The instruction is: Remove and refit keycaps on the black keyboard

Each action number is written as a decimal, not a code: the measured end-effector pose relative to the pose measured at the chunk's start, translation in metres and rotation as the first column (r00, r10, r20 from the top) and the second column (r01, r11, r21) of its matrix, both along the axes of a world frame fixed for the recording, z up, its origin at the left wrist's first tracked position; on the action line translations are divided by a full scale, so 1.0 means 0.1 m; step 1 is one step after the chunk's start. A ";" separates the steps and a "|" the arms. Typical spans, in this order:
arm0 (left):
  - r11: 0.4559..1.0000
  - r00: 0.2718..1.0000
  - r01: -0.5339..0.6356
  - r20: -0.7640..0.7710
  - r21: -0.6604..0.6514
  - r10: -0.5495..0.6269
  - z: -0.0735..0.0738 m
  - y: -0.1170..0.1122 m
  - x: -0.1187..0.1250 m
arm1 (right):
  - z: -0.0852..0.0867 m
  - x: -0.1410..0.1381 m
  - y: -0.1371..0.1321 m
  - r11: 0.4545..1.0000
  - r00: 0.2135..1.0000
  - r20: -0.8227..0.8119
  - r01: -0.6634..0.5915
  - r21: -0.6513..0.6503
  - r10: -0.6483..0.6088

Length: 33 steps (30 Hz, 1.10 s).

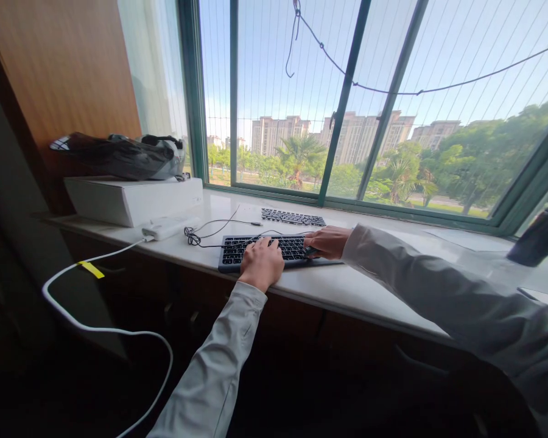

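Observation:
A dark keyboard (234,258) lies on the white sill in front of me. Across its middle rests my left hand (262,263), palm down, fingers apart on the keys and holding nothing. My right hand (327,241) is closed at the keyboard's right end, its fingers round a small dark object (309,250) whose kind I cannot make out. Behind the keyboard lies a block of black keys (293,217). A thin black cable (193,237) is bunched at the left, with one strand reaching over the keyboard's upper left keys.
On the left, a white box (132,198) carries a dark plastic bag (123,157). A white power adapter (162,228) sits before it, its white cord (86,328) hanging off the marble sill (338,292). Green-framed windows (333,146) stand behind. A dark object (536,237) is at far right.

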<state>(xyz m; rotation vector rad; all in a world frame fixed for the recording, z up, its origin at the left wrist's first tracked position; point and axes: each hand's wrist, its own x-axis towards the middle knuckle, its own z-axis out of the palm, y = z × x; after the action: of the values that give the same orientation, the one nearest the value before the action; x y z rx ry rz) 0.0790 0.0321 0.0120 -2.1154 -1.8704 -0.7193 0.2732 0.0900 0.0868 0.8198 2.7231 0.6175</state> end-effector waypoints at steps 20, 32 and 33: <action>0.999 0.999 0.036 -0.025 0.005 -0.036 0.00 0.01 0.00 | -0.02 -0.13 -0.02 0.801 0.044 -0.900 -0.440 -0.407 -0.433; 0.999 0.999 0.028 -0.032 -0.023 -0.029 0.03 -0.01 0.00 | -0.40 -0.58 0.02 0.665 -0.046 -0.811 -0.600 -0.445 -0.584; 0.999 0.999 0.024 -0.033 -0.025 -0.024 0.03 -0.01 0.00 | -0.41 -0.57 0.04 0.684 -0.029 -0.824 -0.575 -0.449 -0.565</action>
<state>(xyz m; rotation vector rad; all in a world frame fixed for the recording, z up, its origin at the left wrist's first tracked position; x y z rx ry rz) 0.0793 0.0310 0.0152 -2.1546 -1.8490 -0.6656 0.2161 0.0938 0.0453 1.2506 3.3448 -2.1467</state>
